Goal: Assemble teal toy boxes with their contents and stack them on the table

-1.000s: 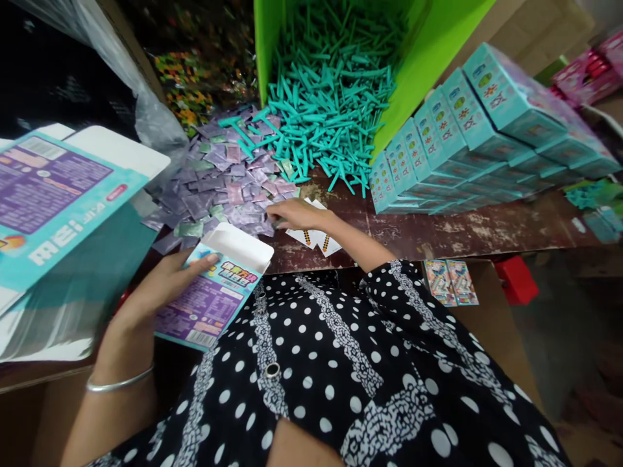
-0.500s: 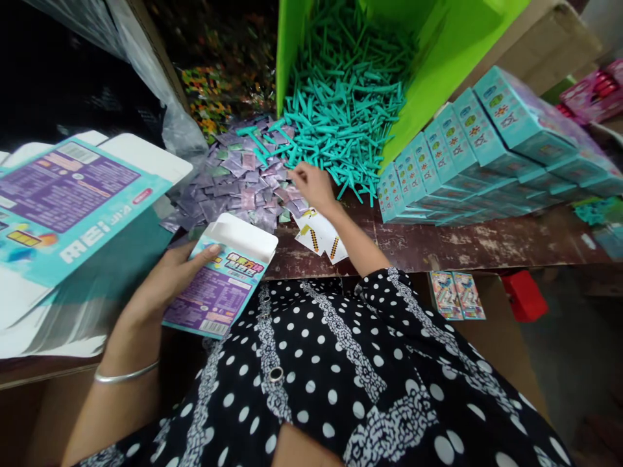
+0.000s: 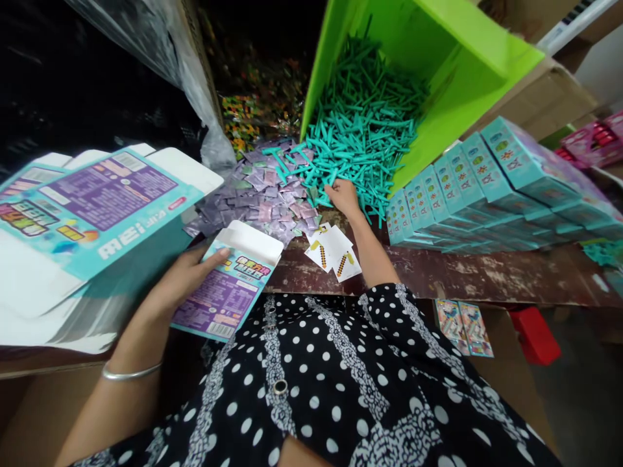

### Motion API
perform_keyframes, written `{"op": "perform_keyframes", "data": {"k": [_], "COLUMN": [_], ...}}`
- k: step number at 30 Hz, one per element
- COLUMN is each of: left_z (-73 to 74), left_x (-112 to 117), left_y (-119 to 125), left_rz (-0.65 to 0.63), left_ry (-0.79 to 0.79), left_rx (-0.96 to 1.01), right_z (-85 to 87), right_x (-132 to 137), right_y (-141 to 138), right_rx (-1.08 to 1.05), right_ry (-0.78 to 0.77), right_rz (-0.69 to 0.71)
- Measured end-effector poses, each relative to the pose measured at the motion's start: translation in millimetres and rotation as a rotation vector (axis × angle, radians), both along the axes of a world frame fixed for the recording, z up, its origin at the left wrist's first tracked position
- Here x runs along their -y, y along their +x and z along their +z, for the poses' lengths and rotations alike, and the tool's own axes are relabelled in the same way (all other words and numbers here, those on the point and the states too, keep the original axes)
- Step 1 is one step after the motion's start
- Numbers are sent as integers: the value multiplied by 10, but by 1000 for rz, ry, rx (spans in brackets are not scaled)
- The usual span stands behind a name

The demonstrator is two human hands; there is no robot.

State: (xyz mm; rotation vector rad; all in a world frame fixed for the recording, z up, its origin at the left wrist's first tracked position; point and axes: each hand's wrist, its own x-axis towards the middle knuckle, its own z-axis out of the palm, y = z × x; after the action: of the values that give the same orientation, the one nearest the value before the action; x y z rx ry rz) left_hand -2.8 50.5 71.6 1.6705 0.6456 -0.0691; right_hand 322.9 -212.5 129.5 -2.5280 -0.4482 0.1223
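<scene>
My left hand [image 3: 187, 279] is closed around a purple and teal cardboard box [image 3: 219, 292], thumb across its printed face. The white flap at the box's top stands open. My right hand [image 3: 343, 196] reaches to the near edge of a heap of teal plastic sticks [image 3: 365, 139], its fingers pinched together. Whatever is between those fingertips is hidden. Left of it lies a spread of small purple sachets [image 3: 257, 194]. White cards [image 3: 333, 250] with a pixelated pickaxe picture lie on the table below my right wrist.
A stack of flattened cartons [image 3: 121, 214] rises at the left. The sticks spill from a tipped green bin [image 3: 452, 65]. Rows of filled-out teal boxes [image 3: 487, 188] stand at the right. Beneath the table edge are two printed packs [image 3: 464, 327] and a red box [image 3: 535, 334].
My right hand has moved right, from the sachets to the edge of the teal sticks. The left hand keeps its hold on the box. The camera view has shifted slightly.
</scene>
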Motion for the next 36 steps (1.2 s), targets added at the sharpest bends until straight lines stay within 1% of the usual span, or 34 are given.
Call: {"op": "perform_keyframes", "data": {"k": [2,3,4,5,6,8,9,10,11,13,15,16,17,18,20,22,24,26,27,29,31,33,34,36], "left_z": [-2,1,7,17,30,57,68,73,73,55,18,-2,-23,-43,-75,-97,-108,-113,-115,-118,-125,-135,-140,-149], "left_x": [-9,-3,9,28,50,92,107,116,118,105,81,68,57,47,31,18,7,-2,-5,-9,-11,-10,-9,-7], "left_y": [29,54,84,116,146,193,206,211,210,195,180,176,176,179,187,190,184,173,167,156,149,148,150,157], "left_rz": [24,31,36,40,38,34,37,41,44,53,53,52,52,54,50,40,31,28,26,16,8,9,12,18], "left_ry": [-4,-13,-23,-32,-39,-48,-53,-58,-68,-94,-129,-144,-153,-155,-145,-129,-123,-123,-128,-152,-175,-184,-183,-171], "left_rx": [19,27,37,50,69,107,120,126,128,127,130,132,135,138,154,173,183,187,188,181,166,159,158,158], "right_z": [76,103,123,140,156,202,237,284,342,485,636,700,750,781,784,722,631,565,558,623,796,1044,1174,1386], "right_x": [-74,-145,-236,-339,-446,-655,-753,-852,-958,-1225,-1592,-1810,-2041,-2275,-2708,-3039,-3239,-3325,-3335,-3307,-3218,-3056,-2945,-2668], "right_y": [-165,-276,-399,-525,-643,-819,-864,-877,-860,-760,-624,-559,-502,-456,-399,-383,-388,-394,-396,-401,-411,-414,-405,-347], "right_rx": [-146,-235,-320,-400,-477,-618,-653,-642,-579,-330,-23,116,239,340,457,472,453,444,449,509,611,700,721,721], "right_ry": [267,361,418,437,420,308,239,186,160,180,195,165,102,1,-253,-457,-547,-570,-571,-567,-588,-596,-572,-432], "right_rz": [87,153,224,305,393,573,645,688,698,664,668,712,771,838,930,948,937,932,941,984,1021,1001,958,840]}}
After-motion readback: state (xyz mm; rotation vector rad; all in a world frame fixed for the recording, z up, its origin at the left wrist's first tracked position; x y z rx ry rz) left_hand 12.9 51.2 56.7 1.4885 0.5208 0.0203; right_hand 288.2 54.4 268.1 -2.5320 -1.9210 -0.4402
